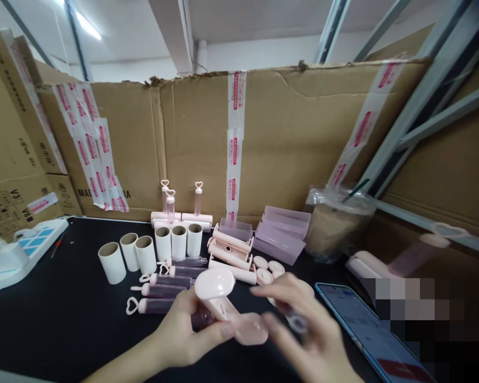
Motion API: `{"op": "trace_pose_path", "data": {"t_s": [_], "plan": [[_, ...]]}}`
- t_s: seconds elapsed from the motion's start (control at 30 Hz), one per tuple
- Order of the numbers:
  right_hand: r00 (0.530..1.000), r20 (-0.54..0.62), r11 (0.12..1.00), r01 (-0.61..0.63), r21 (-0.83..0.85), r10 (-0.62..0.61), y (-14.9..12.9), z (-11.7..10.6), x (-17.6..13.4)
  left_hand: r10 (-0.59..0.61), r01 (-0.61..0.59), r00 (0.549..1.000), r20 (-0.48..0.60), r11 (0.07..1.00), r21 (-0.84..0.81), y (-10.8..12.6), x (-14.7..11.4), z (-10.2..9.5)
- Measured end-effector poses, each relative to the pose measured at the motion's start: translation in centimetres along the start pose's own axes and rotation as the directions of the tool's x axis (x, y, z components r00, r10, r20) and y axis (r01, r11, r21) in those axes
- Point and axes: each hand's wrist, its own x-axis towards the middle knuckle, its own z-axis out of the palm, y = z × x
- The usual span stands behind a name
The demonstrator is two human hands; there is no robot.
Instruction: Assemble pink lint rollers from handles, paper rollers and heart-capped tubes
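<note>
A person's left hand point(186, 330) clamps a pale pink frame point(224, 308) above the black surface point(80, 303), thumb and fingers closed on it, while the right hand point(303, 330), blurred, hovers at its lower end with forefinger and thumb spread; a small grey ring point(297, 322) shows among its fingers, though whether it is gripped cannot be told. Good handling probably means a firm hold on the middle bar, the rounded ends left free and only light pressure, since thin plastic may flex. Tubes with heart-shaped handles point(155, 306) crowd the left hand, pink discs point(264, 276) lie partly behind the right, and a phone point(371, 324) limits elbow room beside it. Farther back stand white cylinders point(146, 255), spare pink frames point(229, 255), translucent purple trays point(281, 242) and a bagged cup point(337, 229), all before a taped cardboard wall point(191, 138).
</note>
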Motion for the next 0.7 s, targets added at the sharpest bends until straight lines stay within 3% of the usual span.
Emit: {"op": "trace_pose_path", "data": {"t_s": [0.07, 0.13, 0.2, 0.27, 0.3, 0.4, 0.43, 0.47, 0.53, 0.63, 0.7], "plan": [[0.973, 0.228, 0.990, 0.074, -0.121, -0.045, -0.2, 0.7, -0.3, 0.041, -0.041, 0.999, 0.001, 0.999, 0.024, -0.1, -0.1, 0.1], [0.948, 0.316, 0.988, 0.088, -0.126, -0.044, -0.1, 1.2, -0.5, 0.078, -0.080, 0.996, 0.033, 0.995, 0.053, -0.1, -0.2, 0.2], [0.956, 0.293, 0.992, 0.044, -0.121, -0.006, 0.1, 1.1, -0.5, 0.138, -0.142, 0.990, 0.039, 0.981, 0.131, 0.1, -0.3, 0.1], [0.984, 0.160, 0.991, -0.061, -0.123, 0.080, 0.4, 0.6, -0.4, 0.303, -0.279, 0.952, -0.032, 0.910, 0.307, 0.3, -0.2, -0.1], [0.986, 0.078, 0.983, -0.136, -0.125, 0.146, 0.6, 0.3, -0.3, 0.434, -0.365, 0.898, -0.074, 0.828, 0.426, 0.4, -0.1, -0.3], [0.939, -0.050, 0.925, -0.343, -0.164, 0.340, 1.0, -0.4, 0.3, 0.777, -0.485, 0.623, -0.093, 0.477, 0.733, 0.3, 0.1, -0.9], [0.929, -0.036, 0.907, -0.367, -0.208, 0.368, 1.1, -0.5, 0.5, 0.820, -0.464, 0.568, -0.074, 0.393, 0.794, 0.1, 0.0, -1.1], [0.926, -0.003, 0.890, -0.364, -0.274, 0.377, 1.2, -0.4, 0.7, 0.832, -0.426, 0.552, -0.060, 0.343, 0.837, -0.2, -0.1, -1.3], [0.926, 0.098, 0.848, -0.286, -0.447, 0.365, 1.3, -0.1, 0.9, 0.792, -0.327, 0.606, -0.074, 0.333, 0.884, -1.0, -0.6, -1.6], [0.892, 0.244, 0.728, -0.126, -0.673, 0.381, 1.7, 0.7, 0.9, 0.662, -0.204, 0.735, -0.144, 0.419, 0.885, -2.4, -1.4, -1.8], [0.860, 0.296, 0.656, -0.059, -0.752, 0.416, 2.2, 1.1, 0.6, 0.600, -0.193, 0.784, -0.159, 0.479, 0.856, -2.9, -1.8, -1.7]]}}
